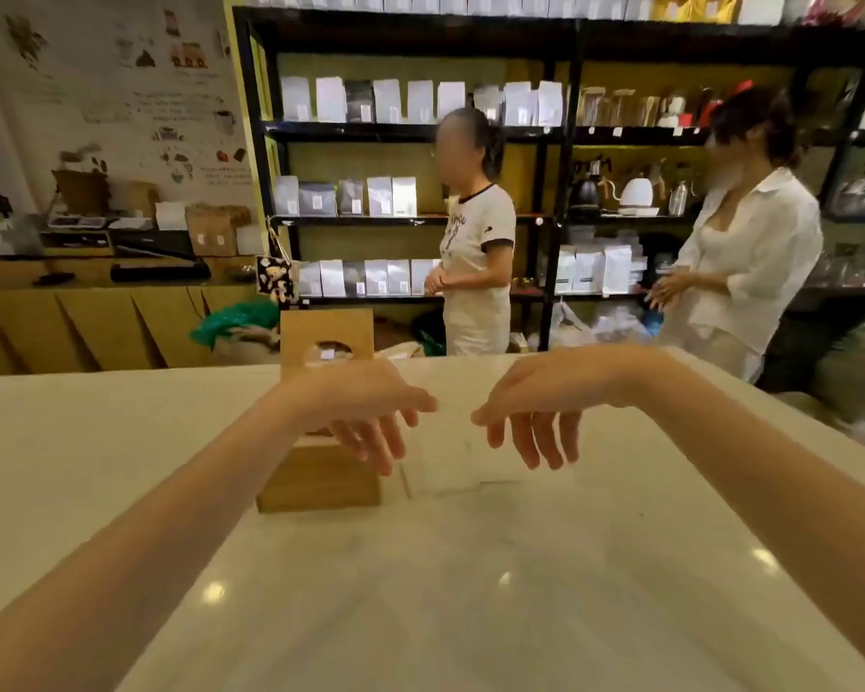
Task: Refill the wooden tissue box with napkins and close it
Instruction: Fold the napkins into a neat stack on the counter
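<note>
White bench (121, 442): wooden tissue box (320, 474) lid up, napkins (445, 467) beside; left hand (370, 417), right hand (535, 407) released, empty.

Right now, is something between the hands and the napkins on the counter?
Nothing visible. The left hand and right hand hover open just above the white napkin stack, which lies on the counter beside the wooden box.

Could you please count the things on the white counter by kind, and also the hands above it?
Wooden box base: 1
Wooden lid with round hole, standing upright behind the base: 1
Stack of white napkins: 1 (single sheets cannot be counted)
Hands, left hand and right hand, both open and empty: 2
Total: 5
</note>
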Demonstrator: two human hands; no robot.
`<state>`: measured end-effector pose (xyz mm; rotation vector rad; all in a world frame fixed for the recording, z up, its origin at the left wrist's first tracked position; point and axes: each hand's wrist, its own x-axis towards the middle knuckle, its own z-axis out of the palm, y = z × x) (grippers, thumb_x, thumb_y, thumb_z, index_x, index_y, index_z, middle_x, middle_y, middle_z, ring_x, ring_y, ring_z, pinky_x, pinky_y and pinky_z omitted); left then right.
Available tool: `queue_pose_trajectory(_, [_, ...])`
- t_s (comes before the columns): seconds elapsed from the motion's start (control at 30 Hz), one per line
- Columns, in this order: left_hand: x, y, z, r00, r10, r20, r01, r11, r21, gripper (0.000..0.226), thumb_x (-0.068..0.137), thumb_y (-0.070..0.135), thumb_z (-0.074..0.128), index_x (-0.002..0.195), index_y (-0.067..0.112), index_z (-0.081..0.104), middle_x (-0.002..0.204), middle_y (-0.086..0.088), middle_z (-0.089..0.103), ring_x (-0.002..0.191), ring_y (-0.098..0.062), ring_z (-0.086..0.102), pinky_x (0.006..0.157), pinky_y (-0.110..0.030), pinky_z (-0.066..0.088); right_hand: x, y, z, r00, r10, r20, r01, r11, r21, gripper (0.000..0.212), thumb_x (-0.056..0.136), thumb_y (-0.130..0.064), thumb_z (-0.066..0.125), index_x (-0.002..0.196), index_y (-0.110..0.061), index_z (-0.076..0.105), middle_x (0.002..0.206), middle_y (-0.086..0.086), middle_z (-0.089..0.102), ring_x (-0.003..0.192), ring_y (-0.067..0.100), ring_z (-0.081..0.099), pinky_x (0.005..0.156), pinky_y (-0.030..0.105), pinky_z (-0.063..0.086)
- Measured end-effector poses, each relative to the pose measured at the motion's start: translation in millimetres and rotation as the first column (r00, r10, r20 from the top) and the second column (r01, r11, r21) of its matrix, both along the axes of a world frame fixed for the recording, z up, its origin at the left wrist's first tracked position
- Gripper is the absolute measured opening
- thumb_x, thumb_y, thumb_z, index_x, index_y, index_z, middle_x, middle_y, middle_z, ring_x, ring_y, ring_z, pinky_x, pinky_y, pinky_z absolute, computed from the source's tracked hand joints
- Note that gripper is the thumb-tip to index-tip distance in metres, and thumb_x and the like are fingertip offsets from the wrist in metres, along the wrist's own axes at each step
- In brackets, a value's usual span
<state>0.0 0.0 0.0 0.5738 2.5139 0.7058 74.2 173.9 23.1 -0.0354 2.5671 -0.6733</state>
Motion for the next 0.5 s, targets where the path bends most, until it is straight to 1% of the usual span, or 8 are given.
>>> queue_pose_trajectory(0.1, [6,-2,-23,0.996,-0.019,-0.081,0.014,0.998,-0.069,0.027,0.087,0.042,0.052,0.092,0.018,0.062,0.075,0.002,0.071,0.057,-0.012,0.067,0.051,-0.022,0.050,4,1,-32,0.998,-0.029,-0.057,0.026,0.999,-0.047,0.032,0.092,-0.035,0.049,0.096,-0.007,0.063,0.073,0.007,0.066,0.064,0.021,0.062,0.056,0.026,0.051])
queue_pose_trajectory(0.17, [15,-5,-41,0.994,-0.050,-0.102,0.044,0.997,-0.056,0.019,0.087,0.038,0.054,0.089,0.022,0.062,0.078,0.004,0.069,0.063,-0.010,0.066,0.053,-0.021,0.048,9,2,-57,0.992,-0.072,-0.101,0.063,0.994,-0.090,0.028,0.091,-0.031,0.052,0.095,-0.005,0.063,0.074,0.007,0.066,0.065,0.020,0.062,0.057,0.026,0.051])
queue_pose_trajectory(0.27, [25,-11,-69,0.968,-0.145,-0.207,0.130,0.988,-0.084,0.024,0.085,0.035,0.057,0.103,0.021,0.064,0.096,0.004,0.067,0.077,-0.007,0.061,0.063,-0.019,0.049,14,3,-93,0.961,-0.120,-0.248,0.101,0.991,-0.088,0.017,0.087,-0.025,0.057,0.091,-0.010,0.064,0.072,0.000,0.065,0.059,0.012,0.059,0.051,0.018,0.046])
queue_pose_trajectory(0.33, [31,-14,-85,0.937,-0.142,-0.319,0.114,0.988,-0.104,0.029,0.084,0.037,0.058,0.109,0.022,0.062,0.108,0.003,0.065,0.088,-0.010,0.059,0.077,-0.025,0.053,16,2,-113,0.903,-0.163,-0.397,0.134,0.986,-0.099,0.011,0.086,-0.021,0.057,0.087,-0.014,0.065,0.069,-0.008,0.060,0.060,0.008,0.054,0.052,0.013,0.041])
queue_pose_trajectory(0.37, [34,-16,-92,0.919,-0.130,-0.371,0.094,0.989,-0.115,0.032,0.085,0.038,0.057,0.113,0.023,0.060,0.112,0.003,0.063,0.094,-0.012,0.058,0.083,-0.029,0.053,17,0,-121,0.868,-0.160,-0.471,0.140,0.987,-0.076,0.011,0.086,-0.021,0.056,0.086,-0.017,0.066,0.070,-0.012,0.057,0.062,0.005,0.051,0.054,0.013,0.039])
queue_pose_trajectory(0.43, [40,-20,-106,0.878,-0.124,-0.463,0.067,0.988,-0.139,0.038,0.087,0.041,0.052,0.120,0.023,0.053,0.121,0.003,0.057,0.105,-0.015,0.054,0.090,-0.032,0.049,17,-4,-135,0.809,-0.123,-0.575,0.153,0.988,0.005,0.014,0.088,-0.023,0.052,0.092,-0.020,0.066,0.077,-0.015,0.057,0.066,0.002,0.048,0.059,0.016,0.036])
queue_pose_trajectory(0.47, [42,-23,-113,0.854,-0.130,-0.504,0.062,0.987,-0.150,0.041,0.088,0.043,0.048,0.123,0.022,0.050,0.125,0.003,0.054,0.110,-0.016,0.051,0.092,-0.032,0.047,16,-7,-140,0.789,-0.092,-0.608,0.154,0.987,0.051,0.017,0.089,-0.025,0.050,0.098,-0.020,0.064,0.087,-0.012,0.060,0.072,0.002,0.048,0.063,0.019,0.039])
queue_pose_trajectory(0.5, [43,-27,-119,0.829,-0.144,-0.541,0.062,0.984,-0.166,0.044,0.089,0.046,0.044,0.125,0.021,0.048,0.127,0.003,0.051,0.112,-0.016,0.048,0.093,-0.032,0.045,15,-8,-145,0.773,-0.055,-0.632,0.146,0.985,0.093,0.021,0.091,-0.026,0.048,0.105,-0.020,0.062,0.099,-0.008,0.061,0.083,0.006,0.049,0.071,0.023,0.042])
